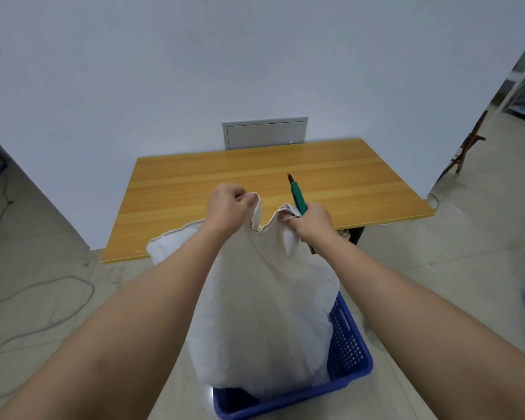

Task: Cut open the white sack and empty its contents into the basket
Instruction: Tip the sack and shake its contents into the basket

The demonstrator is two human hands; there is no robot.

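Note:
The white sack (pixel 264 313) hangs upright with its lower end inside the blue perforated basket (pixel 350 350) on the floor. My left hand (pixel 228 204) grips the sack's upper hem at the left. My right hand (pixel 311 218) pinches the hem at the right and also holds a green-handled cutter (pixel 297 195), whose dark blade points up and away. Between my hands the hem sags in a V. The sack's contents are hidden.
A wooden table (pixel 361 183) stands just beyond the sack, against a pale wall with a grey hatch (pixel 264 133). Cables (pixel 43 298) trail over the tiled floor at the left. A folding stand (pixel 467 147) is at the right.

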